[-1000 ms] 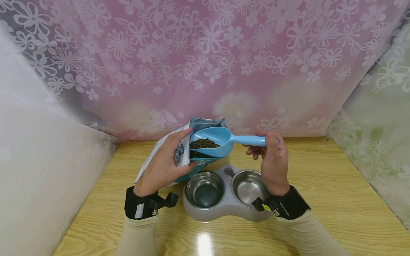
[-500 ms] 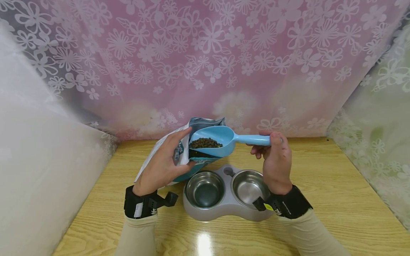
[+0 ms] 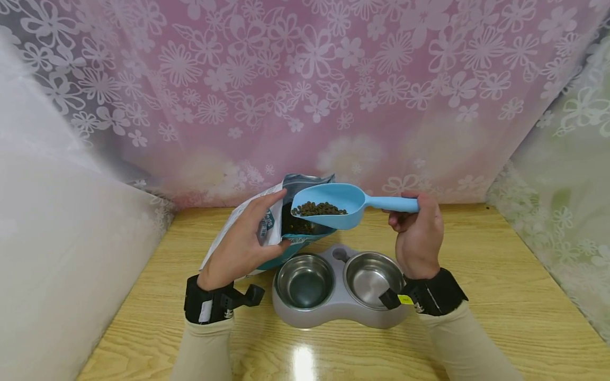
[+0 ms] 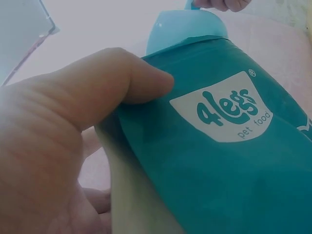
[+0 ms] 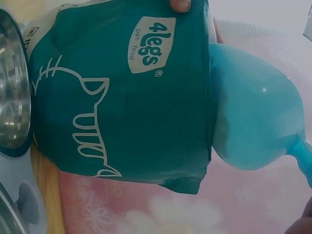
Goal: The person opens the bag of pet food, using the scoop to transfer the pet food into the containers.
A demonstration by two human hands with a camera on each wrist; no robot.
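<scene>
A teal and white pet food bag (image 5: 112,122) leans with its mouth open toward the right. My left hand (image 3: 240,241) grips its side edge, thumb on the teal front in the left wrist view. My right hand (image 3: 419,233) holds the handle of a light blue scoop (image 3: 355,203). Brown kibble (image 3: 319,209) lies in the scoop, whose front end overlaps the bag's mouth in the head view. More dark kibble shows inside the bag below it. In the right wrist view, the scoop's rounded back (image 5: 258,107) sticks out past the bag's edge.
A grey double bowl stand (image 3: 333,312) with two steel bowls stands on the wooden table (image 3: 500,286), in front of the bag. The left bowl (image 3: 305,286) looks darker inside than the right bowl (image 3: 369,275). A pink flowered curtain (image 3: 305,106) hangs behind.
My right hand has drawn the scoop to the right and slightly up, partly out of the bag's mouth. My left hand and the bag have stayed nearly still.
</scene>
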